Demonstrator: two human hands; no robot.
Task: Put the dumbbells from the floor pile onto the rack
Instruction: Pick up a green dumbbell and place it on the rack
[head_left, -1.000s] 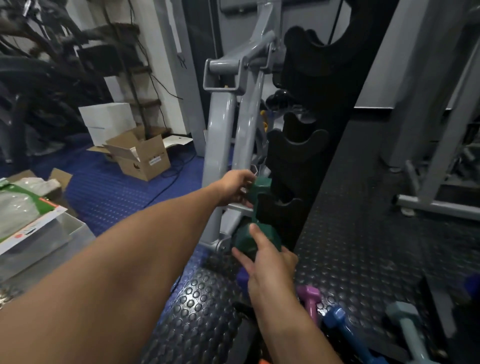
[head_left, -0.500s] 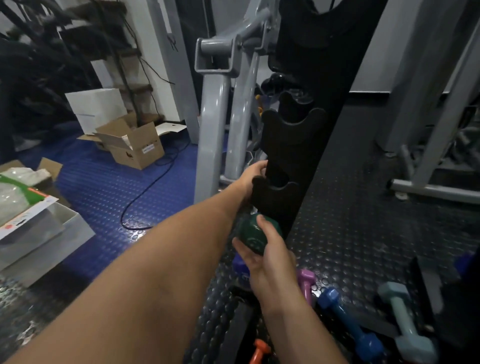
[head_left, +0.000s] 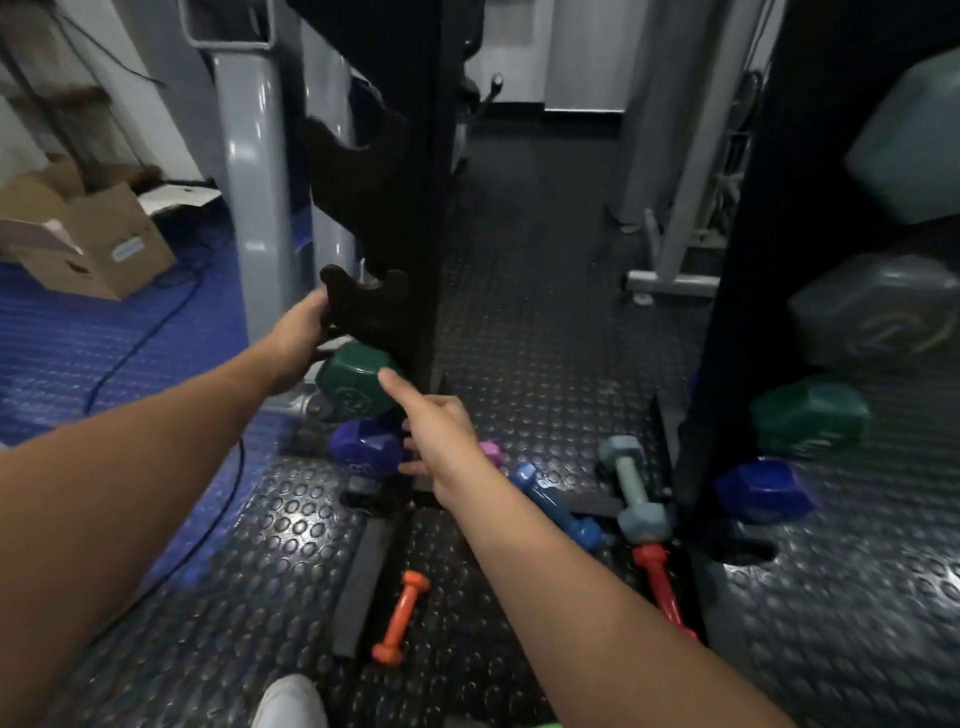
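Note:
A green dumbbell (head_left: 358, 384) lies low on the black rack (head_left: 400, 208), above a purple dumbbell (head_left: 369, 452). My right hand (head_left: 436, 441) has its index finger stretched out and touching the green head; the other fingers are loose. My left hand (head_left: 301, 332) reaches to the rack's black cradle (head_left: 363, 306) just above, and its fingertips are hidden behind it. On the floor lie a pink dumbbell (head_left: 491, 453), a blue one (head_left: 556, 506), a pale teal one (head_left: 631, 486), a red one (head_left: 662, 587) and an orange one (head_left: 402, 616).
A second black upright (head_left: 743, 260) at right carries several larger dumbbells, among them green (head_left: 810, 415) and purple (head_left: 763, 491). A grey machine frame (head_left: 249, 208) stands left of the rack. A cardboard box (head_left: 88, 244) and a cable lie on the blue mat. My white shoe (head_left: 291, 701) shows at the bottom.
My right hand has let go of the green dumbbell's head and now only touches it with one finger. The view has tilted down and moved closer to the rack.

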